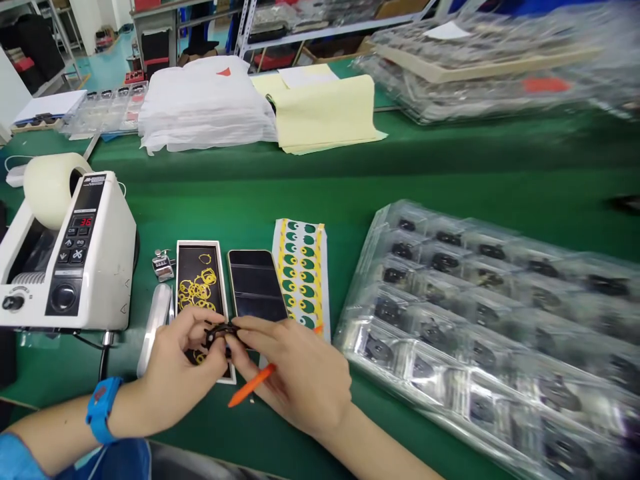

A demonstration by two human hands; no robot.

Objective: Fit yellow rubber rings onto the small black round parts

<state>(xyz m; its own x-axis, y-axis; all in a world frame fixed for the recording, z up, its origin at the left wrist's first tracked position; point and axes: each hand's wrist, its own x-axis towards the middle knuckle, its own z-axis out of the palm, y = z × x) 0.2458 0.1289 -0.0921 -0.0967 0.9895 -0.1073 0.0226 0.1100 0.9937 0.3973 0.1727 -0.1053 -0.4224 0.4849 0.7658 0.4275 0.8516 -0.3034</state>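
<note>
A small black part (219, 335) of irregular shape is pinched between the fingertips of both hands. My left hand (173, 373), with a blue band at its wrist, is closed on the part's left side. The fingers of my right hand (300, 367) close on its right side, and an orange pointed stick (254, 385) is tucked through the same hand, tip toward the lower left. Just beyond my left hand lies a white-rimmed box (199, 244) of thin yellow rings (197, 290). A dark-screened phone (256, 283) is beside it, partly hidden by my right hand.
A sheet of green-and-yellow stickers (303, 267) lies beside the phone. Stacked clear trays (373, 257) of black parts occupy the right. At left stand a tape dispenser (107, 267) and a small metal counter (163, 265). White sheets (200, 107) and yellow paper (327, 117) are behind.
</note>
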